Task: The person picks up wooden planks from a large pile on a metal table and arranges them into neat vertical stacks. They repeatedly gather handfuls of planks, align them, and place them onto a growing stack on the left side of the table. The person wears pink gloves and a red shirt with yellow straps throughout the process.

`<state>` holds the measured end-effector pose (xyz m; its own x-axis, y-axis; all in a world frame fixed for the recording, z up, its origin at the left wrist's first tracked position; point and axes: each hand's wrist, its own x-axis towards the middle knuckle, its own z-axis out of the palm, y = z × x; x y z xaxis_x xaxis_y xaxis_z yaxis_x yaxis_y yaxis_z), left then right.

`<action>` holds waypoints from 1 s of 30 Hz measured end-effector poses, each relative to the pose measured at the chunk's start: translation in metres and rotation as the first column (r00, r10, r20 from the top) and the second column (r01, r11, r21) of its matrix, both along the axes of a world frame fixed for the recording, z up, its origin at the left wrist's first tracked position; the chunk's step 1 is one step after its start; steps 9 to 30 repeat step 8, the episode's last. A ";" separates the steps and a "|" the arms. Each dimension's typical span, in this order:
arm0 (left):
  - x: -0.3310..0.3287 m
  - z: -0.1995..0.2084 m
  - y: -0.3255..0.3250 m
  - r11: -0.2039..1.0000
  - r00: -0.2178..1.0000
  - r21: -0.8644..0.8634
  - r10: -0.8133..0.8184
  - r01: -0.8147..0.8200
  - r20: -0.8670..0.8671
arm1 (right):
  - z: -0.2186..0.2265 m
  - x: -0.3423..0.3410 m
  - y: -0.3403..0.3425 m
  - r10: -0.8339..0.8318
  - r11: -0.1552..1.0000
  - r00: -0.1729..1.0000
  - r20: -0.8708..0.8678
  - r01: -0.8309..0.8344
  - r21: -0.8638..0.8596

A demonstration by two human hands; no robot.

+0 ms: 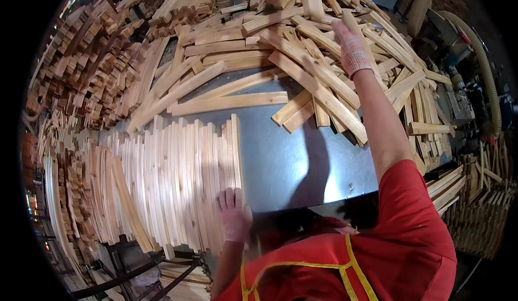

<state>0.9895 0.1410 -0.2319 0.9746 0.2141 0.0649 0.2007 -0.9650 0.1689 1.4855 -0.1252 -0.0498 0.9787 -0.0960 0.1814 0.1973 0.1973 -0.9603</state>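
Note:
My left hand (pixel 234 214), in a pale pink work glove, lies with its fingers stretched out on the near ends of a row of wooden strips (pixel 183 177). These strips sit side by side, and the rightmost strip (pixel 236 144) stands a little proud of the others. Far out to the right, my right hand (pixel 353 50), gloved likewise, is closed along a wooden strip (pixel 352 21) in the loose pile (pixel 318 80). Its fingertips are partly hidden behind the glove and the wood. Strips in the pile cross each other at many angles.
Bare grey metal tabletop (pixel 286 150) shows between row and pile, its front edge close to my body. Stacked wood (pixel 91 58) rises at the far left. A ribbed hose (pixel 488 80) curves down at the right, above more strips (pixel 448 187). A dark metal bar (pixel 124 276) runs at lower left.

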 end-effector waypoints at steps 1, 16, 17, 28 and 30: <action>0.003 0.000 -0.001 1.000 1.000 0.009 0.003 -0.003 0.006 | -0.037 0.015 -0.028 -0.019 0.923 0.993 0.118 0.063 -0.379; -0.002 -0.010 -0.002 0.997 0.998 0.065 0.051 -0.049 -0.030 | -0.156 -0.022 -0.087 -0.203 0.107 0.864 -0.460 -0.447 -0.888; -0.002 -0.010 -0.002 0.997 0.998 0.065 0.051 -0.049 -0.030 | -0.156 -0.022 -0.087 -0.203 0.107 0.864 -0.460 -0.447 -0.888; -0.002 -0.010 -0.002 0.997 0.998 0.065 0.051 -0.049 -0.030 | -0.156 -0.022 -0.087 -0.203 0.107 0.864 -0.460 -0.447 -0.888; -0.002 -0.010 -0.002 0.997 0.998 0.065 0.051 -0.049 -0.030 | -0.156 -0.022 -0.087 -0.203 0.107 0.864 -0.460 -0.447 -0.888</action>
